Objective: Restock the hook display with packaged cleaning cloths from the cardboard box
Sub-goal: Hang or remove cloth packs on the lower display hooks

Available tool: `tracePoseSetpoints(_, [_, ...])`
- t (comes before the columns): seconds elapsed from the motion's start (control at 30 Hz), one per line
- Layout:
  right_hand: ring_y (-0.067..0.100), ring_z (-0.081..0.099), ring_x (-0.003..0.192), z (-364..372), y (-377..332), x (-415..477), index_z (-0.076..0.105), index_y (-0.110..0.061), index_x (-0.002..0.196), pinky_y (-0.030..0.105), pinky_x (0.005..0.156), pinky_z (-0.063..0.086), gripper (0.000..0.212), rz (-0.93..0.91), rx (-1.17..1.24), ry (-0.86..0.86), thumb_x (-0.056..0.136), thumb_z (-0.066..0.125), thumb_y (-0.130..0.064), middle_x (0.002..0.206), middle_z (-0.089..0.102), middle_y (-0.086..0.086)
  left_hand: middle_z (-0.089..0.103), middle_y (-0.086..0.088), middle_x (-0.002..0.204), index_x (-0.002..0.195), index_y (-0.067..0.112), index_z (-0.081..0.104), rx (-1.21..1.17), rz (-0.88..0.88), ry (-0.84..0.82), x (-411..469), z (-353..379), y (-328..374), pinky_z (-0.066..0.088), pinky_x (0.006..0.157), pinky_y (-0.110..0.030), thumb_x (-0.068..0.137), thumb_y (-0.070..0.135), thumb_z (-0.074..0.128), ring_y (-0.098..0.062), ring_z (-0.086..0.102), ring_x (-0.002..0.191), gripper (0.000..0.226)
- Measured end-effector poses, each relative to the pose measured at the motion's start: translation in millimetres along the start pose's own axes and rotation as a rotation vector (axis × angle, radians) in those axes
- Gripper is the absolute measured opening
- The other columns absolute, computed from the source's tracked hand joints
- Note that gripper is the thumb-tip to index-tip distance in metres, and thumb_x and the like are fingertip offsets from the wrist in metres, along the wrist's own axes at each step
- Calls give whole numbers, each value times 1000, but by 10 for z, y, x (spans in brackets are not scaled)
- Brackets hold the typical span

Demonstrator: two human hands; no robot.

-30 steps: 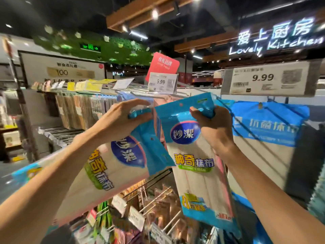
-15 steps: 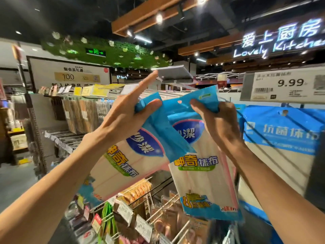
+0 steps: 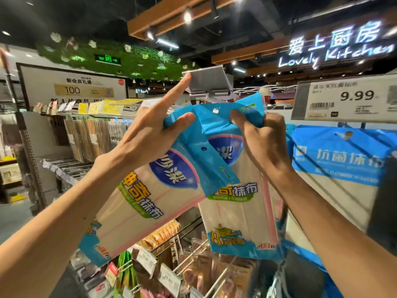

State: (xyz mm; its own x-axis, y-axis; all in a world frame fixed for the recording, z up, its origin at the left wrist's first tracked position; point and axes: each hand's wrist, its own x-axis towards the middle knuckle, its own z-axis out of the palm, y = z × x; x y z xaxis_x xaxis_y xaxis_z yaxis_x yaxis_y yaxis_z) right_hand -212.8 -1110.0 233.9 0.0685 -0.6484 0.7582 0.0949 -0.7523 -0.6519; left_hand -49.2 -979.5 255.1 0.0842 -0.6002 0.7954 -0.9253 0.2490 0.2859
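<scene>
1. The hook display [image 3: 189,252] spreads below and to both sides of the flipped-up price flap [image 3: 207,82]. The cardboard box is out of sight.
2. Right of the flap and lower, the neighbouring blue packs [image 3: 339,160] hang on their own hook under a 9.99 label [image 3: 348,97].
3. The tilted pack [image 3: 150,201] lies slanted below and left of the flap. It is probably held aside there as the next one to hang.
4. The upright pack [image 3: 238,211] hangs straight down directly under the flap, with its header raised close beneath it. This seems meant to bring the header level with the hook.
5. The left hand [image 3: 146,138], below-left of the flap, pinches the tilted pack's header with thumb and lower fingers. Its straight index finger [image 3: 171,93] touches the flap's left edge, apparently propping it clear.
6. The right hand [image 3: 264,143], below-right of the flap, curls its fingers round the upright pack's top corner and grips it to steer it.
7. The hang hole [image 3: 215,111] sits just under the flap. I cannot tell whether the hook has entered it.
</scene>
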Motion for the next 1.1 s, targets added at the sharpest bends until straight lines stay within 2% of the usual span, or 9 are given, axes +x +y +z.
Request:
tracePoseSetpoints(0.27, [27,68,66,10,113,-52,74,-7,72,48,65,54,28,-85,-81,-2,87,70,-30,68,72,7,67,-6,120,156,40,14,45,37,2,9,62,4,46,52,-6,100,32,54,7,63,63,69])
tracePoseSetpoints(0.43, [13,45,47,-72,417,54,54,-9,52,31,52,36,50,46,-173,31,90,68,-39,48,46,1,51,11,140,157,39,13,9,45,8,38,123,-9,43,57,-2,99,30,57,17,59,69,73])
tracePoseSetpoints(0.57, [26,59,71,-155,677,134,70,-3,80,36,67,44,47,243,-181,114,88,66,-49,71,65,12,20,37,142,155,46,6,-90,0,-27,14,199,13,48,61,-4,100,30,55,17,61,85,75])
tracePoseSetpoints(0.67, [18,59,82,-213,931,85,71,-12,101,32,76,46,42,357,-144,11,86,68,-52,95,72,8,15,34,145,155,48,2,-79,-4,-24,38,247,27,53,64,-9,101,33,51,7,63,90,74])
tracePoseSetpoints(0.73, [17,55,92,-205,942,10,60,-12,116,31,84,44,59,245,-191,93,81,71,-57,108,65,6,15,32,145,155,47,0,-62,8,-4,51,286,23,52,68,-8,102,32,50,7,59,95,74])
tracePoseSetpoints(0.8, [17,50,91,-214,797,-91,54,-12,111,31,85,42,64,22,-198,294,78,63,-66,99,56,2,12,35,144,155,46,-1,-67,21,23,59,334,2,51,75,-9,103,28,49,15,53,99,74])
tracePoseSetpoints(0.87, [13,55,81,-251,517,-263,57,-16,97,33,76,47,58,24,10,243,79,52,-71,86,60,-2,11,37,145,155,46,1,-103,31,61,68,386,-17,52,80,-10,104,23,48,28,47,99,73])
tracePoseSetpoints(1.0, [13,71,80,-320,315,-558,71,-23,89,35,68,59,39,210,310,-252,84,63,-61,88,75,-1,19,20,160,156,45,6,-158,12,138,78,481,-6,48,78,-3,105,14,45,8,54,119,71])
tracePoseSetpoints(1.1, [12,68,74,-233,382,-533,71,-20,79,27,66,54,11,136,254,-55,86,75,-28,77,74,-4,45,4,152,154,49,10,-200,9,166,81,522,-24,56,74,-15,103,13,49,9,64,91,73])
